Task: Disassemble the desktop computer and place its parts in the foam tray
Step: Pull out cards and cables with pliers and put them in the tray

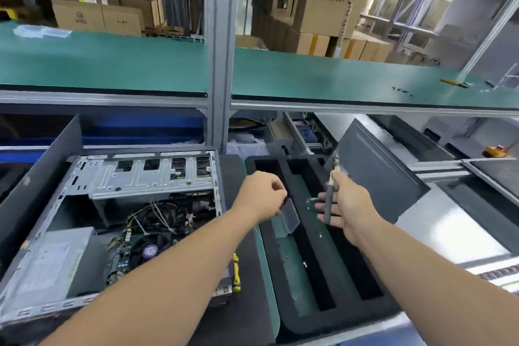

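Both forearms reach out over the black foam tray (283, 314), where the left hand (259, 195) pinches a small clear plastic box (288, 218) above a long slot, and the right hand (346, 206) hovers beside it, palm open, a grey screwdriver (328, 199) lying loosely across its straight fingers. Left of the tray the opened computer case (112, 222) lies on its side, wires and board exposed, a yellow-handled tool (236, 272) between them; a dark side panel (376, 166) leans at the tray's right edge.
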